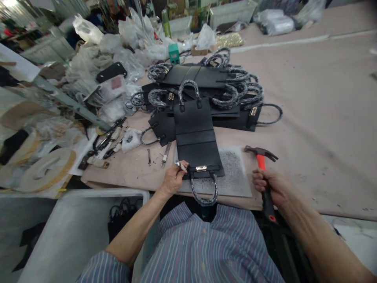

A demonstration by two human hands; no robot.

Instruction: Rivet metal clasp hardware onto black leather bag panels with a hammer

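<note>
My right hand is wrapped round the black grip of a claw hammer, its head up over the table at the right. In my closed left hand is a short metal punch, held at the near left corner of a black bag panel. That panel lies flat, with a plastic-wrapped handle at each end and a gold clasp near its front edge. Under its near end is a grey speckled slab.
Behind the panel lies a pile of black bag pieces with wrapped handles. Hand tools, tape rolls and plastic bags are at the left. A white bin stands below the table's front edge, holding black pieces.
</note>
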